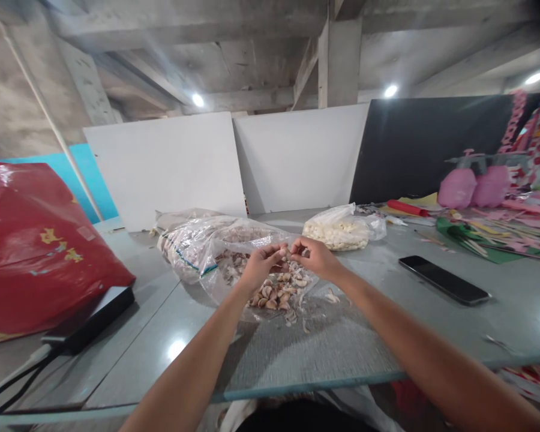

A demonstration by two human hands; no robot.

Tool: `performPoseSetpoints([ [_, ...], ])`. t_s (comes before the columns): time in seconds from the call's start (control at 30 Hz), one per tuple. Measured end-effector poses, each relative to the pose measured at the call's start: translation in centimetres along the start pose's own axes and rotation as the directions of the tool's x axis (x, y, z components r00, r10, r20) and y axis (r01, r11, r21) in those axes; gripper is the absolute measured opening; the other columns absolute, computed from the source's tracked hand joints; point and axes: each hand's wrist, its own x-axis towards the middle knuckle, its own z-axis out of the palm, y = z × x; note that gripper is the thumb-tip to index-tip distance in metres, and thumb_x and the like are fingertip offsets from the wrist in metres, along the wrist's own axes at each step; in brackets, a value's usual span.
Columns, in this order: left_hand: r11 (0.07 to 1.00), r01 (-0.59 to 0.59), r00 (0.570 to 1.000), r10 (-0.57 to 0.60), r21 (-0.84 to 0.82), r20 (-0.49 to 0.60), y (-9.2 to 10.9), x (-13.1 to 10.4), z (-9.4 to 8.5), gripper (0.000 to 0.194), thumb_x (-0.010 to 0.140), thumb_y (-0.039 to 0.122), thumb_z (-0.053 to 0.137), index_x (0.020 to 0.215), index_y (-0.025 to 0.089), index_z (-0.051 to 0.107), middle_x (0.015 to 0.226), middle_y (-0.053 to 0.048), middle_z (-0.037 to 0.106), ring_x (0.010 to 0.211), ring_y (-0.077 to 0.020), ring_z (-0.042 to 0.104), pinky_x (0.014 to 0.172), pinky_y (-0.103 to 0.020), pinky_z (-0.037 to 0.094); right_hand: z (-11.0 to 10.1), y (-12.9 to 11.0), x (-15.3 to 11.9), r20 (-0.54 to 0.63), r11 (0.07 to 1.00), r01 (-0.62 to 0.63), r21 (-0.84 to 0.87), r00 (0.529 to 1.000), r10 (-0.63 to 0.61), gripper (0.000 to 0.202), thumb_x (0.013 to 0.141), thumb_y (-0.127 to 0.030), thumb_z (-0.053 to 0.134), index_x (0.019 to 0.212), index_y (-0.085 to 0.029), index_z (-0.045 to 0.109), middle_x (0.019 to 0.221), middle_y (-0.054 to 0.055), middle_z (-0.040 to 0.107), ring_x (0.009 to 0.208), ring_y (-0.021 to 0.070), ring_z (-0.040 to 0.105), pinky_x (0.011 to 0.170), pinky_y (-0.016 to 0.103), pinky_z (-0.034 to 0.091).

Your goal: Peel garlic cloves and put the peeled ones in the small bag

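Above an opened clear plastic bag [211, 291], my left hand [265, 262] and my right hand [314, 257] meet at the fingertips. Both pinch a small garlic clove [286, 254] between them, partly hidden by the fingers. Under my hands lie several unpeeled garlic cloves [270, 295] on the bag, with loose bits of skin [332, 296] around them. Behind and to the left, the fuller part of the clear bag [184, 243] bulges on the table. Beyond my right hand sits a plastic bag of pale peeled cloves [335, 233].
A black phone [443, 279] lies at the right, near pink spray bottles [474, 186] and green paper [481, 240]. On the left stand a big red bag [45, 240] and a black box with cables [90, 321]. White boards [171, 168] lean behind the table.
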Motion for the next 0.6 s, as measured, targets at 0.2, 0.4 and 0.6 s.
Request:
performPoseSetpoints([
  [0.2, 0.999, -0.037, 0.999, 0.037, -0.013, 0.024, 0.04, -0.15, 0.23, 0.036, 0.067, 0.042, 0.067, 0.088, 0.013, 0.063, 0.075, -0.002, 0.061, 0.058, -0.0087, 0.057, 0.062, -0.027, 0.051, -0.12, -0.74, -0.06, -0.097, 1.0, 0.017, -0.02, 0.995, -0.019, 0.02, 0.072, -0.03, 0.06, 0.083, -0.02, 0.048, 0.08, 0.0, 0.051, 0.073, 0.0114, 0.05, 0.057, 0.019, 0.04],
  [0.4, 1.0, -0.016, 0.998, 0.015, 0.015, 0.054, 0.0, -0.04, 0.29, 0.037, 0.066, 0.042, 0.067, 0.089, 0.012, 0.065, 0.075, -0.004, 0.061, 0.056, -0.0082, 0.056, 0.059, -0.024, 0.049, 0.13, -0.81, 0.04, -0.088, 0.995, 0.067, -0.068, 0.993, -0.073, 0.016, 0.075, -0.03, 0.059, 0.077, -0.019, 0.047, 0.072, -0.002, 0.049, 0.065, 0.0093, 0.047, 0.058, 0.02, 0.039],
  [0.6, 1.0, -0.02, 1.0, 0.02, 0.006, 0.005, -0.42, 0.05, 0.2, 0.035, 0.063, 0.039, 0.071, 0.084, 0.012, 0.065, 0.08, -0.004, 0.063, 0.057, -0.0073, 0.056, 0.064, -0.025, 0.049, -0.05, -0.95, -0.24, -0.027, 0.976, 0.12, -0.183, 0.991, -0.127, 0.008, 0.078, -0.023, 0.055, 0.075, -0.019, 0.049, 0.07, -0.002, 0.051, 0.065, 0.0103, 0.048, 0.059, 0.021, 0.035],
])
